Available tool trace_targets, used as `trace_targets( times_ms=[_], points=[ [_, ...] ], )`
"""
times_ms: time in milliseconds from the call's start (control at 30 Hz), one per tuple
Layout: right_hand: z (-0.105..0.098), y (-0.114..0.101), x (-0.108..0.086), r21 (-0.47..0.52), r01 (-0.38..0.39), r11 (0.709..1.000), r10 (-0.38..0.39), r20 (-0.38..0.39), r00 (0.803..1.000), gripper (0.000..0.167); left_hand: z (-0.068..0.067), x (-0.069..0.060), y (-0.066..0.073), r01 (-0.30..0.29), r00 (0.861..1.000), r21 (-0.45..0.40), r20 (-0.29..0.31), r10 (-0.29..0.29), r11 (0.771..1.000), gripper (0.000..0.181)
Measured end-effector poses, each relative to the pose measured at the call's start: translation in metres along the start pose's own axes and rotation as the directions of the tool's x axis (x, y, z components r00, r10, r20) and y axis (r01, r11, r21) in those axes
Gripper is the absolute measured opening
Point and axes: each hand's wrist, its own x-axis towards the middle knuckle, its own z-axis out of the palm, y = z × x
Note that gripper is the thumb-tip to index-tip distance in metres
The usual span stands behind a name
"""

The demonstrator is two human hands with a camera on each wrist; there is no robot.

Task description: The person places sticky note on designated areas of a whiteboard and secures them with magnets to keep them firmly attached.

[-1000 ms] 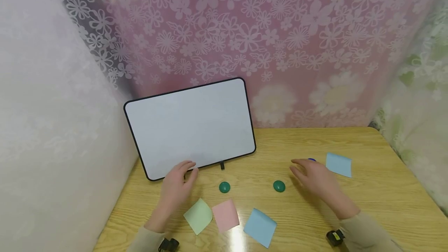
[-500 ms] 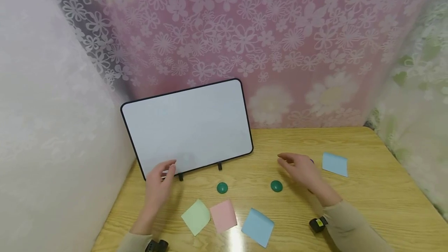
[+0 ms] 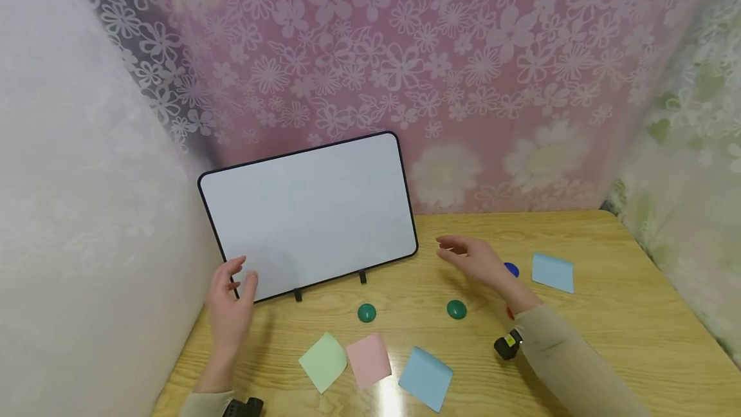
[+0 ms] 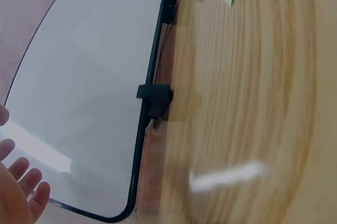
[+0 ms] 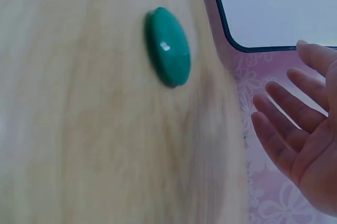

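**Left grip (image 3: 230, 307) and right grip (image 3: 476, 261) flanking the whiteboard (image 3: 312, 211)**

Through the head view I am seeing the whiteboard standing between my grips, tilted, its lower left corner partly hidden by the left one. Both are holding nothing, thumbs apart from loosely bent fingers. Right of the left grip, two black feet (image 3: 298, 295) are showing under the board; a green disc (image 3: 366, 313) is lying beyond them. Nearer me than the right grip, a second green disc (image 3: 457, 309) is resting on the bench (image 3: 625, 327). A blue disc (image 3: 511, 269) is sitting beside that wrist, with a blue note (image 3: 553, 273) farther right.

In the left wrist view, relaxed fingertips are overlapping the board's end; I cannot tell whether they are touching.

In the right wrist view, spread fingers are pointing towards the board's corner, the thumb tip overlapping its frame.
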Motion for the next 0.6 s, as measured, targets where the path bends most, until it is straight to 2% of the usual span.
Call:
trace_targets(
  times_ms=[167,267,400,600],
  points=[
    [0.0,-0.003,0.017,0.077,0.0,0.997,-0.001,0.018,1.0,0.057,-0.007,0.003,-0.009,0.044,0.995,-0.01,-0.084,-0.044,0.999,0.032],
    [0.004,-0.002,0.026,0.113,0.015,0.993,-0.016,0.009,1.0,0.054,-0.011,0.003,-0.015,0.101,0.987,-0.022,-0.122,-0.103,0.995,0.033],
    [0.012,0.0,0.036,0.15,0.022,0.988,-0.022,-0.005,1.0,0.052,-0.016,0.0,-0.021,0.17,0.974,-0.039,-0.146,-0.174,0.985,0.035],
    [0.023,-0.005,0.048,0.157,0.007,0.988,-0.003,-0.027,1.0,0.051,-0.018,-0.001,-0.023,0.241,0.951,-0.098,-0.177,-0.255,0.966,0.037]
  ],
)
